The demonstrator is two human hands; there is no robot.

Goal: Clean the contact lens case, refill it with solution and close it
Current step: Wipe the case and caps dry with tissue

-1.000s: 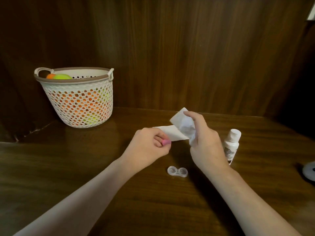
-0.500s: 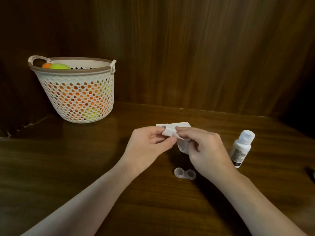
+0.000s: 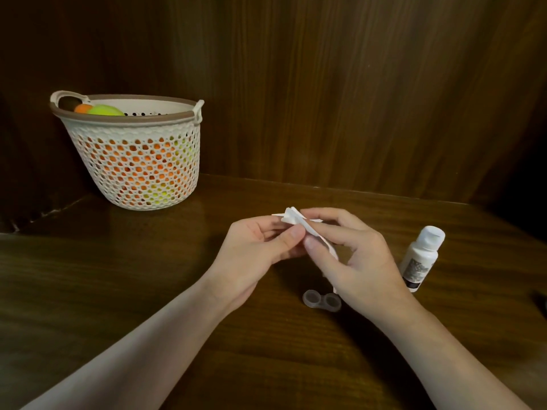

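A clear contact lens case (image 3: pixel 321 301) lies open on the wooden table (image 3: pixel 148 291), with no caps on its two wells. Just above and behind it, my left hand (image 3: pixel 254 255) and my right hand (image 3: pixel 361 261) meet over a folded white tissue (image 3: pixel 293 217). Both pinch the tissue between thumb and fingers. The pink cap seen earlier in my left hand is hidden now. A white solution bottle (image 3: pixel 420 258) with its cap on stands to the right of my right hand.
A white perforated basket (image 3: pixel 133 161) with orange and green balls stands at the back left against the wooden wall. A dark object (image 3: pixel 543 303) shows at the right edge of the table.
My right hand has brought the tissue down onto my left fingers, covering the pink cap. Both hands now pinch the tissue close together. The view has shifted slightly.
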